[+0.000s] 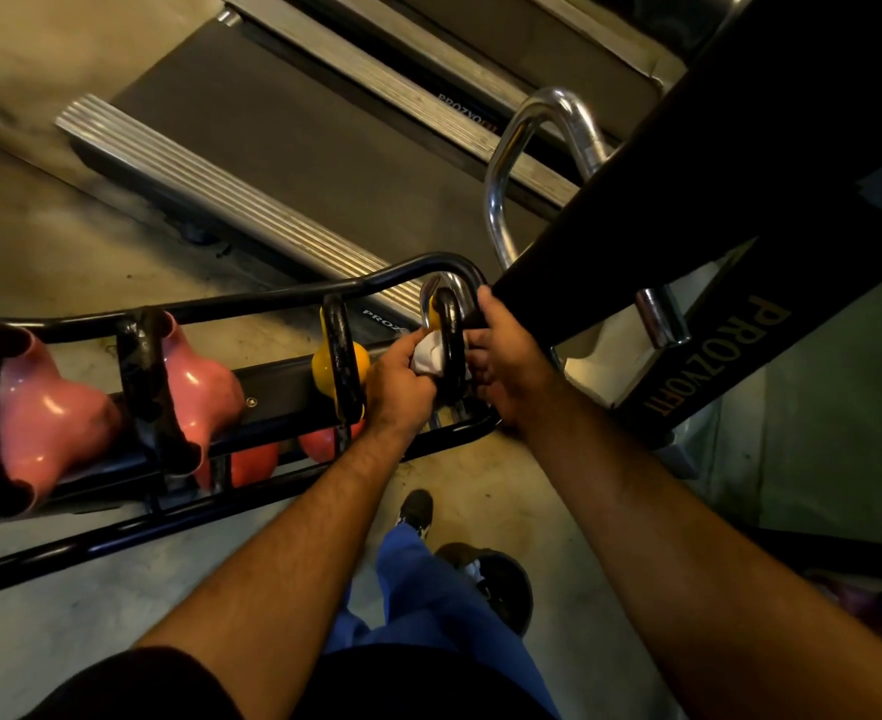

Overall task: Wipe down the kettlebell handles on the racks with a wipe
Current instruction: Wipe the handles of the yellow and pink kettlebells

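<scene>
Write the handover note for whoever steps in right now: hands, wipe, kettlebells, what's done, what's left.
Left hand pinches the white wipe against the black handle of the end kettlebell, at the rack's right end.
Right hand grips that handle's other side.
Done: cannot tell which handles are clean.
Left: finish this handle; check the yellow kettlebell and pink kettlebells.
</scene>
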